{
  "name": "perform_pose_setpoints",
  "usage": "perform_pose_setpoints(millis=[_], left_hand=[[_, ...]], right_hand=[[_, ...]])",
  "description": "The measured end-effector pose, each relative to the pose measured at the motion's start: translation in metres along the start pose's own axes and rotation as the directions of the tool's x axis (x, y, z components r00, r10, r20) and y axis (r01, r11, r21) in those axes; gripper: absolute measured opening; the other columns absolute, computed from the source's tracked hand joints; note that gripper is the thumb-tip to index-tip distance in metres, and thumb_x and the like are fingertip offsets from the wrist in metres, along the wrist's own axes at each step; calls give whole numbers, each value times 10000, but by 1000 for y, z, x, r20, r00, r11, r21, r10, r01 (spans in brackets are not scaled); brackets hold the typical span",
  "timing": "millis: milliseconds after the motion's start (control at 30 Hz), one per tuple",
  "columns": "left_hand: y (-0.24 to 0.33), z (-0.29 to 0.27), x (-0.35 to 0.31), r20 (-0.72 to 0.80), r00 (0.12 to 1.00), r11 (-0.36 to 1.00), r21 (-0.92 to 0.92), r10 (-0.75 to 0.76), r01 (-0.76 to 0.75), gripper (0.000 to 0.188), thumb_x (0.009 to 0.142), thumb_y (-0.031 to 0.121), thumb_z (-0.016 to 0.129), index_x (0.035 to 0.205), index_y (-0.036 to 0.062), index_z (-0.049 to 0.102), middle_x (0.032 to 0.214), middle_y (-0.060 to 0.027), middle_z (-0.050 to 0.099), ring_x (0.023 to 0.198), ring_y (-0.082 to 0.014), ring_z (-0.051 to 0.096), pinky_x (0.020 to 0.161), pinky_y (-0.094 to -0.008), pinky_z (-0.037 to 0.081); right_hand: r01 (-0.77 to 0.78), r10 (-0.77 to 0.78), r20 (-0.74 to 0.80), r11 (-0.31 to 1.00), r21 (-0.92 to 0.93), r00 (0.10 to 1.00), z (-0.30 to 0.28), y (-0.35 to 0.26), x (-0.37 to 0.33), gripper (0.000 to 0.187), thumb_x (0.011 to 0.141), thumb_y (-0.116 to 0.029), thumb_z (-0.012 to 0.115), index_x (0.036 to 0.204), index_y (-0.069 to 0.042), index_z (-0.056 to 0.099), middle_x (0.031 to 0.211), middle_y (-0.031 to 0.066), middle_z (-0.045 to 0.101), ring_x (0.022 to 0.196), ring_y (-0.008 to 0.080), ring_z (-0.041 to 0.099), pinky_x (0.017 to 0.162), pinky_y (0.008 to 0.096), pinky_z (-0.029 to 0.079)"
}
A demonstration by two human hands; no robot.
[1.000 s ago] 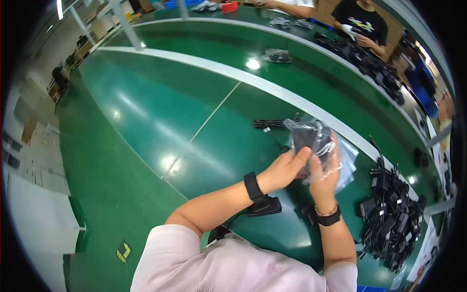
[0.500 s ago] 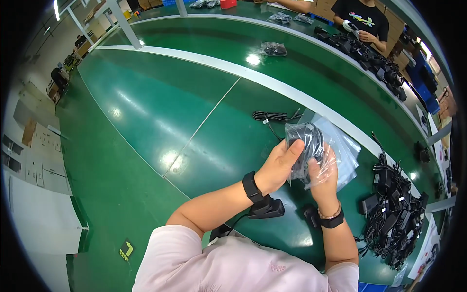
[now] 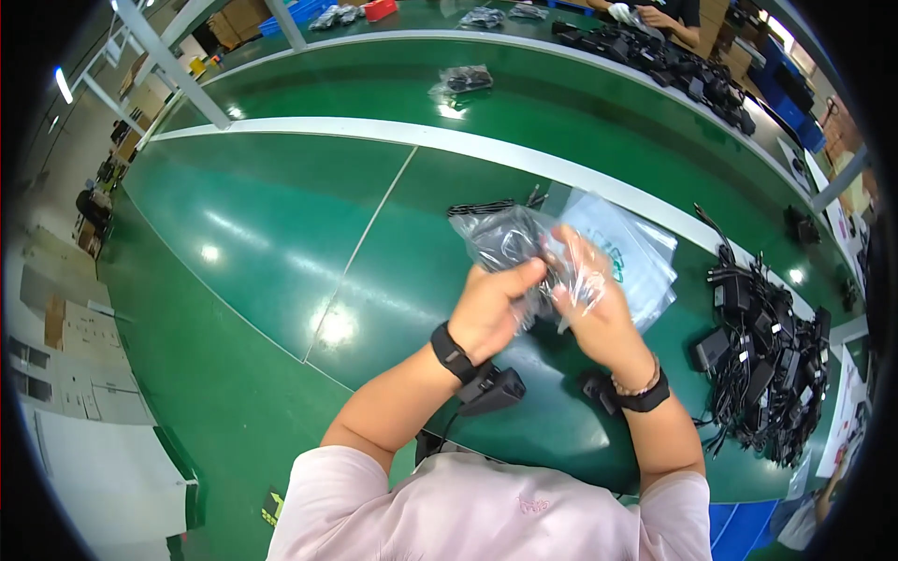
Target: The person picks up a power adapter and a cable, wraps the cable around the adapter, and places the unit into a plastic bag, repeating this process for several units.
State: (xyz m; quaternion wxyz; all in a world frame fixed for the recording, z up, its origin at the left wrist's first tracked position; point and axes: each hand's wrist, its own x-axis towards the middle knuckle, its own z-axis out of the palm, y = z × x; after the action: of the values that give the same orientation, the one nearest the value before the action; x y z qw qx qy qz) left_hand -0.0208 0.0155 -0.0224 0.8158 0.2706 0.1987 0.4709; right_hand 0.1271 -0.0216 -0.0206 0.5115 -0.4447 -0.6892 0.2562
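Between my two hands is a clear plastic bag with something black and coiled inside, apparently a cable. My left hand grips the bag's near left side, thumb pressed on top. On the other side my right hand is closed on the crumpled plastic; its fingertips are partly blurred and veiled by the film. A bundled black cable lies on the green table just beyond the bag, partly covered by it. Beside my right hand rests a stack of flat clear bags.
A heap of black power adapters with cables lies at the right. A white rail separates my table from a green strip holding another bagged item. Across it, a person works behind more black adapters.
The bag has gone from upright to tilted and pulled out leftward between my hands. My right hand has shifted up over its edge, and the whole view has swung slightly.
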Motion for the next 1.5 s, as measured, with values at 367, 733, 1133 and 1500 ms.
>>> perform_pose_setpoints(millis=[367, 733, 1133, 1500], left_hand=[[7, -8, 5, -59, 992, 990, -87, 107, -112, 258, 856, 195, 592, 1070, 57, 554, 1008, -52, 596, 994, -194, 542, 912, -360, 410], [14, -5, 2, 30, 999, 997, -80, 13, -11, 313, 813, 168, 648, 1087, 61, 542, 999, -49, 595, 972, -204, 545, 888, -385, 429], [-11, 11, 0, 103, 938, 930, 132, 331, -343, 489, 745, 209, 729, 1147, 45, 505, 1023, -36, 585, 1012, -184, 532, 888, -360, 434], [2, 23, 3, 74, 956, 830, 480, 283, -283, 391, 750, 97, 701, 1098, 15, 542, 1037, -81, 585, 943, -160, 543, 825, -283, 442]], right_hand=[[87, -109, -119, 981, -173, 987, 0, 8, -6, 273, 808, -68, 621, 1064, 15, 572, 943, 82, 615, 943, 183, 551, 816, 314, 439], [168, -308, -279, 886, -431, 910, -65, -20, 14, 137, 817, -91, 615, 918, -12, 566, 802, 38, 581, 753, 143, 539, 647, 241, 425], [-267, 379, 95, 431, 862, 920, 19, -17, 3, 465, 918, -300, 489, 1295, -54, 372, 1210, 107, 498, 1063, 207, 504, 876, 371, 430], [-125, 145, -301, 989, 84, 943, -18, 0, -5, 218, 891, -182, 551, 944, 7, 645, 938, 72, 645, 912, 154, 577, 808, 266, 443]])
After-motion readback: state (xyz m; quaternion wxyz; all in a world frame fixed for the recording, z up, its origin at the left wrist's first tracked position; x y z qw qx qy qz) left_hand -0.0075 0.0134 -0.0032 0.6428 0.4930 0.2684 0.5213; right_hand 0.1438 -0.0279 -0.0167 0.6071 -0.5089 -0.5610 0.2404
